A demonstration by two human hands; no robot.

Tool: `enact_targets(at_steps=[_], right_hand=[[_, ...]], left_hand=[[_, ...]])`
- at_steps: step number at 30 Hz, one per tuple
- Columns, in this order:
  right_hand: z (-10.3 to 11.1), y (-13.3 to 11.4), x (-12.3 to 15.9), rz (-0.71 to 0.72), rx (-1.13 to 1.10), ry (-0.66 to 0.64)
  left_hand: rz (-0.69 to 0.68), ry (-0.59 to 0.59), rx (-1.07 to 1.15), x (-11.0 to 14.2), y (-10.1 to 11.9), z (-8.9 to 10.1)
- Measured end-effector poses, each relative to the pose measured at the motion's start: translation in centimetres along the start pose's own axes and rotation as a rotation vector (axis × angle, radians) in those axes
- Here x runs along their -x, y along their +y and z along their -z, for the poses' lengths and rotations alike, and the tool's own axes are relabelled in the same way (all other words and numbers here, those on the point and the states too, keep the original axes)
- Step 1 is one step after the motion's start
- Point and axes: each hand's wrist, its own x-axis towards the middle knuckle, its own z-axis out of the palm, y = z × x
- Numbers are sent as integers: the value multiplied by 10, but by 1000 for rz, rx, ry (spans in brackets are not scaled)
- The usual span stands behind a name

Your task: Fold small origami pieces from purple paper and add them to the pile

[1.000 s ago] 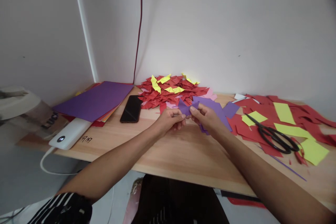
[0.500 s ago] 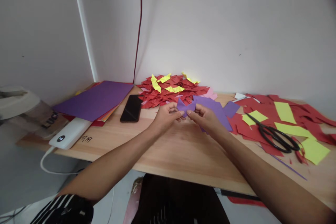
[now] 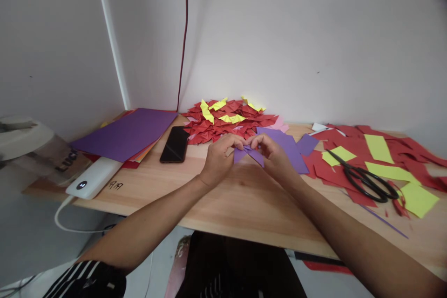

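A small folded piece of purple paper (image 3: 254, 155) is held up between my two hands, just above the near side of the table. My left hand (image 3: 220, 157) pinches its left part, and my right hand (image 3: 273, 152) pinches it from the right with curled fingers. Two pointed flaps of the paper hang down below my fingertips; its upper part is hidden behind them. Behind my right hand lie larger purple sheets (image 3: 284, 144). A heap of folded red paper pieces (image 3: 230, 130), with several yellow folded pieces (image 3: 207, 111) on it, sits just beyond my hands.
Black-handled scissors (image 3: 366, 179) lie on red paper scraps (image 3: 335, 177) and yellow pieces (image 3: 379, 149) at right. On the left are a black phone (image 3: 173, 145), stacked coloured sheets (image 3: 127, 132), a white power bank (image 3: 93, 179) with a cable, and a clear lidded container (image 3: 52, 158).
The purple paper has turned in my hands, so its points now hang downward instead of up. My fingers have shifted to its upper edge.
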Motion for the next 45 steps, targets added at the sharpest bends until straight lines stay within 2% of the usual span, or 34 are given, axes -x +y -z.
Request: enact_targets(at_steps=[11,16,19,22,27,31,37,45], right_hand=[[-1,0,0,51,26,18],[0,-8,2,73,209,44],[1,-10,3,96,248,52],[2,-10,3,50,255,49],[2,-10,2,-20,133,36],[2,-8,1,-103,17,42],[0,-7,-1,-200,-32,41],[-2,6,-2,-196,-218,89]], left_hand=[[9,6,23,-1,2,1],[143,26,45,-2,-3,0],[200,-14,47,-2,-8,-2],[217,-49,42,-1,-10,-4],[232,-82,71,-1,-6,-3],[257,-58,83,-2,-3,-2],[356,-66,270,-4,-9,-2],[410,-77,459,-6,-10,-2]])
